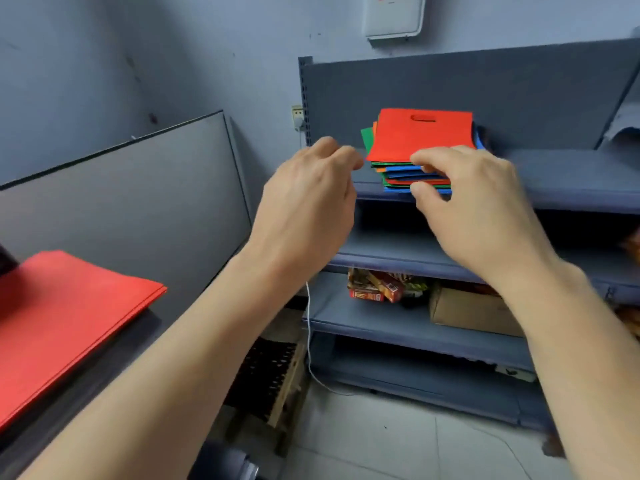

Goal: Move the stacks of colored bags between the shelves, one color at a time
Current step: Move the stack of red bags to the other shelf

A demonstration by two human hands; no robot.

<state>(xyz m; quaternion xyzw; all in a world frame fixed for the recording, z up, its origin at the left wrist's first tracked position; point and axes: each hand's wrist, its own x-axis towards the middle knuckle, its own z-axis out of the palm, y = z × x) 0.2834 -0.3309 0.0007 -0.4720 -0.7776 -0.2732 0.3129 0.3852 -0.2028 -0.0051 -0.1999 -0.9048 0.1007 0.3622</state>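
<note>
1. A mixed stack of colored bags [414, 169] sits on the top shelf [571, 183] of a grey-blue shelving unit, near the shelf's front edge and toward its left end.
2. The top bag in that stack is red [420, 133], with a cut-out handle slot near its far edge; green, orange and blue edges show beneath it, fanned slightly out of line.
3. The right hand [481, 206] is at the front right corner of the stack. Its fingers [427, 161] curl over the top near edge of the red bag, while the thumb [420, 192] lies at the lower layers, so the front edges of the stack sit between thumb and fingers.
4. Whether the right hand is actually squeezing the layers or only touching them cannot be told.
5. The left hand [308, 209] hovers just left of the stack, fingers bent loosely inward with their tips close together, holding nothing; its fingertips lie near the stack's left edge but apart from it.
6. A separate pile of red bags [65, 320] lies flat on a dark surface at the lower left, well apart from both hands.
7. Lower shelves hold snack packets [377, 289] and a cardboard box [467, 311].
</note>
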